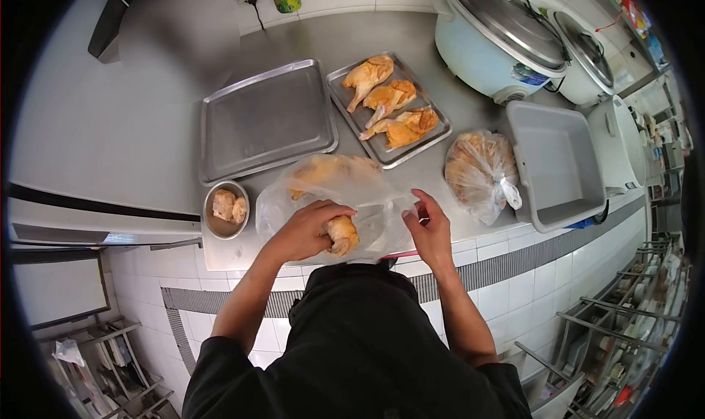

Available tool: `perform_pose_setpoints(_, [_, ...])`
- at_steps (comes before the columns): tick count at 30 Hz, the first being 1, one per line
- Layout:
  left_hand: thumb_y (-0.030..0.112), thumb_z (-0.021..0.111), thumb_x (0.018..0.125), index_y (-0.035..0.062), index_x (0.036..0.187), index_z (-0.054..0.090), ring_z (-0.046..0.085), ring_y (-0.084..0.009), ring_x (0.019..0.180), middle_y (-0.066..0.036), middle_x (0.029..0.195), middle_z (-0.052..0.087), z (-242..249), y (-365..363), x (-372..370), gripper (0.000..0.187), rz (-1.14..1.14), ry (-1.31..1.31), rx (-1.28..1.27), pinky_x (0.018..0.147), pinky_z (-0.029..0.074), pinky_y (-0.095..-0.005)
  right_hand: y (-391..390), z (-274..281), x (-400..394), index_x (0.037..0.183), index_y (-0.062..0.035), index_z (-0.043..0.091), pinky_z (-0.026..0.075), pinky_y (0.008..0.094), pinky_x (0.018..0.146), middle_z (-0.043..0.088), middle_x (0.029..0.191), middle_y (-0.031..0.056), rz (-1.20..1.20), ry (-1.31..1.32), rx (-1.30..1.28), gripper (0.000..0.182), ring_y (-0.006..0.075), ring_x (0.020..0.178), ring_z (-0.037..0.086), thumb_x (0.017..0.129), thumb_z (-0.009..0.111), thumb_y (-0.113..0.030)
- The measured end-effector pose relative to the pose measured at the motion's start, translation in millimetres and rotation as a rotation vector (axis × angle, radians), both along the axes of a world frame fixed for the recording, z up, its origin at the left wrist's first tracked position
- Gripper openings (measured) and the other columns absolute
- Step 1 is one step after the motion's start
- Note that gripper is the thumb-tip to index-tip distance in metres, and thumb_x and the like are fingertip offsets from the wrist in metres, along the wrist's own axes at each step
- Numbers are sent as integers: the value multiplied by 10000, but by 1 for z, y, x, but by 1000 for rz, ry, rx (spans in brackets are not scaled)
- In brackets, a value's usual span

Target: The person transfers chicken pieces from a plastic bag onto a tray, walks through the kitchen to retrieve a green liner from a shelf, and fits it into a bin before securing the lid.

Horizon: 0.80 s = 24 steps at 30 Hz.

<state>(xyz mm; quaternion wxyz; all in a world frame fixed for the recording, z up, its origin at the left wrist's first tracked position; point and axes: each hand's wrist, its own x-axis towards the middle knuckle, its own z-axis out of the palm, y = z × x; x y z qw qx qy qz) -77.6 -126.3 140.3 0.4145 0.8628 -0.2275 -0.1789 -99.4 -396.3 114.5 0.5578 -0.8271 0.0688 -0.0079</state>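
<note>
My left hand (pixel 305 232) is closed around a piece of raw chicken (pixel 341 236), yellowish with pale skin, above the counter's front edge. Beneath and behind it lies a clear plastic bag (pixel 352 191) with more orange-tinted chicken inside. At the bag's right side is my right hand (pixel 429 232), thumb and fingers apart, with nothing visible between them. A small metal bowl (pixel 214 226) left of the bag holds a few chicken chunks (pixel 229 206). Behind the bag, three chicken leg pieces (pixel 391 96) lie on a metal tray (pixel 382 154).
A larger bare metal tray (pixel 268 121) lies at the back left. To the right sit a knotted bag of chicken (pixel 481 171) and a grey plastic tub (pixel 562 165). Big lidded cookers (pixel 492 44) stand at the back right of the steel counter (pixel 382 31).
</note>
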Motion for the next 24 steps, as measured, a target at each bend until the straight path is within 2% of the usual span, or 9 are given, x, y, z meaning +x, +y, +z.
perform_pose_setpoints(6, [-60, 761, 685, 72, 1213, 576, 576, -198, 1106, -60, 1155, 586, 42, 37, 34, 575, 138, 201, -633, 990, 471, -349, 0, 23, 8, 1129, -24, 637, 462, 283, 683, 629, 986, 90, -11, -391, 7, 300, 159, 753, 550, 863, 698, -149])
perform_pose_setpoints(9, [426, 644, 894, 71, 1297, 452, 560, -251, 1123, -111, 1171, 562, 41, 21, 60, 570, 94, 245, -1316, 980, 483, -409, 8, 31, 30, 1194, -33, 606, 510, 278, 695, 669, 952, 82, 220, 197, 432, 406, 138, 778, 607, 996, 516, -376])
perform_pose_setpoints(10, [426, 644, 894, 71, 1297, 452, 560, -251, 1123, -111, 1171, 562, 40, 8, 64, 570, 77, 244, -1317, 980, 483, -409, 13, 35, 34, 1194, -33, 606, 510, 278, 695, 669, 952, 82, 210, 185, 429, 406, 138, 778, 607, 996, 516, -376])
perform_pose_setpoints(12, [645, 488, 862, 73, 1304, 441, 551, -258, 1131, -113, 1151, 566, 30, -20, 70, 724, 338, 88, -1285, 977, 484, -414, 30, 44, 41, 1278, -70, 527, 554, 306, 680, 680, 879, 65, 177, 583, 1127, 437, 157, 758, 649, 999, 494, -404])
perform_pose_setpoints(13, [434, 623, 911, 81, 1299, 468, 560, -216, 1112, -90, 1151, 575, 22, -32, 76, 547, 297, 153, -1383, 970, 477, -361, 30, 39, 47, 1278, -70, 527, 554, 306, 680, 680, 879, 65, 164, 573, 1122, 437, 157, 758, 649, 999, 494, -404])
perform_pose_setpoints(14, [434, 623, 911, 81, 1299, 468, 560, -216, 1112, -90, 1151, 575, 13, -42, 82, 547, 288, 160, -1388, 970, 477, -361, 30, 25, 55, 1276, -86, 508, 568, 319, 672, 679, 879, 60, 124, 513, 1269, 407, 163, 728, 657, 997, 504, -382])
perform_pose_setpoints(17, [-57, 700, 758, 69, 1283, 520, 560, -135, 1087, -23, 1195, 573, -3, -57, 101, 569, 316, -44, -734, 938, 451, -251, 9, -18, 87, 1228, -112, 506, 583, 334, 652, 670, 859, 44, 15, 387, 1385, 320, 167, 673, 661, 993, 522, -329])
perform_pose_setpoints(20, [-77, 695, 765, 73, 1298, 513, 544, -136, 1127, -26, 1209, 560, -14, -55, 128, 583, 207, 289, -469, 947, 461, -263, -23, -40, 128, 1190, -123, 514, 570, 317, 605, 648, 818, 33, -82, 290, 1256, 247, 151, 609, 636, 987, 533, -262])
perform_pose_setpoints(24, [-69, 674, 782, 63, 1290, 513, 549, -125, 1082, -20, 1195, 557, -62, -82, 162, 549, 178, 421, -597, 905, 470, -259, -58, -47, 186, 1189, -111, 501, 516, 271, 516, 603, 774, 29, -19, 277, 981, 244, 120, 544, 575, 969, 551, -204])
